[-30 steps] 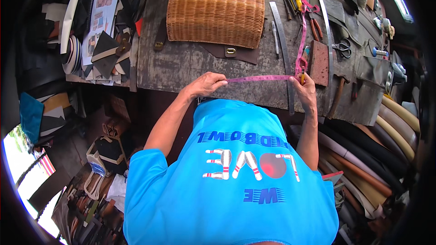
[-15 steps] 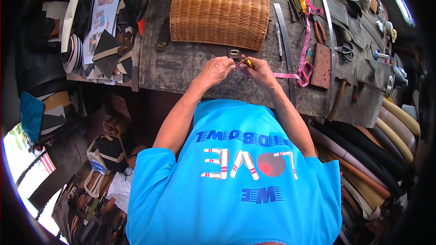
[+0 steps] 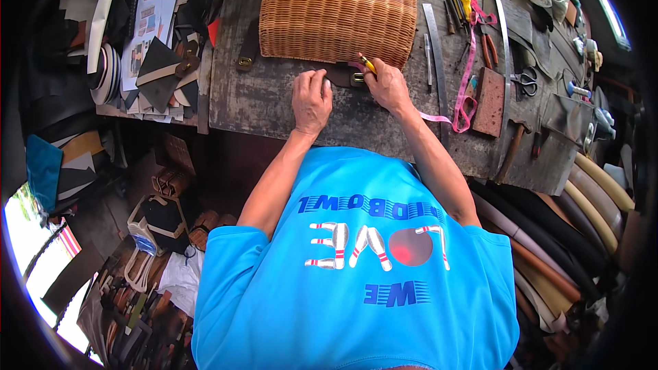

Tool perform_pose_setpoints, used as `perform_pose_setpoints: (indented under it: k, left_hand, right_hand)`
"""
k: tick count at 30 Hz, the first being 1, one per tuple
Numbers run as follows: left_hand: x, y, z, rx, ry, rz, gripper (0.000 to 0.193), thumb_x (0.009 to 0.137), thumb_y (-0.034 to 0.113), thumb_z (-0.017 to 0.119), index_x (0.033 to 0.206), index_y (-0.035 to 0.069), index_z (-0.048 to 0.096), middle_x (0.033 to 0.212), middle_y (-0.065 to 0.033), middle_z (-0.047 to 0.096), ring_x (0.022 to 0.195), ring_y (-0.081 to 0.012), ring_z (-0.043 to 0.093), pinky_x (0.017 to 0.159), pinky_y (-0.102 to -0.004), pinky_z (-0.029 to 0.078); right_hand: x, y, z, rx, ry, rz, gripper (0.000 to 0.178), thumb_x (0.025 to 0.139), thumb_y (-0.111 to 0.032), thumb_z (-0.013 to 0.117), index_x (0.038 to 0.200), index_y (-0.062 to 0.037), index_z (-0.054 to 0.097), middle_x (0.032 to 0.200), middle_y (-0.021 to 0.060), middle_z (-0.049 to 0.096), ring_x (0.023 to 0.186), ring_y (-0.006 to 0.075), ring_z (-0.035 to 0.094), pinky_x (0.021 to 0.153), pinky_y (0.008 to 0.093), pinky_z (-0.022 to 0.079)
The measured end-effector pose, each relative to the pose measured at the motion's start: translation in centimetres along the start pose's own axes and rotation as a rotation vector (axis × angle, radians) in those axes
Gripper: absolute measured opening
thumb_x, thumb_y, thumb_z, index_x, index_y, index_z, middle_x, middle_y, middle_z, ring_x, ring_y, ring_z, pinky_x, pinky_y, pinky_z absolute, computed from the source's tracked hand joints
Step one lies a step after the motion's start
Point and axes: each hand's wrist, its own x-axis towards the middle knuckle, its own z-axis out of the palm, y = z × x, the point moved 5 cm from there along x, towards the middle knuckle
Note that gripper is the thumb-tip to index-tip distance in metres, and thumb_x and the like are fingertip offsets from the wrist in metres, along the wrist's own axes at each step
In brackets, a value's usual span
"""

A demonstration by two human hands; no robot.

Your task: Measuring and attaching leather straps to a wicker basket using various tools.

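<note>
My right hand (image 3: pixel 388 87) is closed around a short yellow pen-like tool (image 3: pixel 369 64), beside the near edge of the wicker panel (image 3: pixel 336 14). From this hand the pink tape measure (image 3: pixel 434 118) trails away to the right, and a bit of it shows at the fingers. A dark leather piece (image 3: pixel 340 75) with a brass buckle plate (image 3: pixel 357 78) lies in front of the wicker, between my hands. My left hand (image 3: pixel 312 101) rests at that piece's left end, fingers bent and close together, seemingly gripping its edge; the fingertips are partly hidden.
A steel ruler (image 3: pixel 434 55), red-handled pliers (image 3: pixel 489 51), a brick-like block (image 3: pixel 489 103), scissors (image 3: pixel 526 81) and a hammer (image 3: pixel 514 147) lie to the right. At the left are another dark strap with a brass fitting (image 3: pixel 245 62), paper sheets (image 3: pixel 151 20) and leather scraps (image 3: pixel 161 72).
My hands, close together before, have parted. The left moved left and down to the leather's end; the right moved slightly up and right with the yellow tool. The view shifted a little.
</note>
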Motion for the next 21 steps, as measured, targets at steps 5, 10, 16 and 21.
perform_pose_setpoints:
  k: [5,10,16,21]
  left_hand:
    - [-1.4,2.8,1.4,0.181,-0.07,0.398,0.045,0.087,0.013,0.064,0.13,0.002,0.056,0.137,-0.0124,0.049,0.122,-0.0319,0.047,0.1,-0.0441,0.043]
    - [-2.1,2.2,2.9,0.272,-0.142,0.367,0.056,0.09,0.025,0.064,0.138,0.001,0.05,0.152,-0.0143,0.037,0.134,-0.0353,0.038,0.105,-0.0472,0.036]
    - [-2.5,1.9,3.7,0.318,-0.158,0.359,0.066,0.091,0.033,0.062,0.142,-0.003,0.042,0.158,-0.0169,0.027,0.139,-0.0368,0.032,0.106,-0.0479,0.032]
    - [-2.3,2.0,3.9,0.304,-0.142,0.348,0.069,0.09,0.035,0.063,0.143,-0.003,0.04,0.158,-0.0187,0.024,0.138,-0.037,0.031,0.106,-0.0476,0.032]
  right_hand:
    - [0.2,-0.2,0.3,0.092,0.002,0.017,0.02,0.09,-0.018,0.06,0.085,0.0007,0.056,0.073,0.0256,0.063,0.072,0.0444,0.063,0.065,0.0518,0.048]
    - [0.3,-0.2,0.5,0.163,-0.029,0.059,0.022,0.093,-0.019,0.059,0.087,0.0018,0.057,0.074,0.0259,0.063,0.073,0.0447,0.063,0.064,0.0503,0.047]
    - [0.4,0.1,0.9,0.284,-0.007,0.057,0.02,0.093,-0.018,0.059,0.09,0.0018,0.057,0.078,0.0263,0.063,0.076,0.0445,0.064,0.064,0.0492,0.048]
    - [0.3,-0.2,0.7,0.241,0.003,0.031,0.019,0.095,-0.016,0.057,0.091,0.0027,0.058,0.064,0.0164,0.058,0.055,0.0242,0.056,0.054,0.0386,0.044]
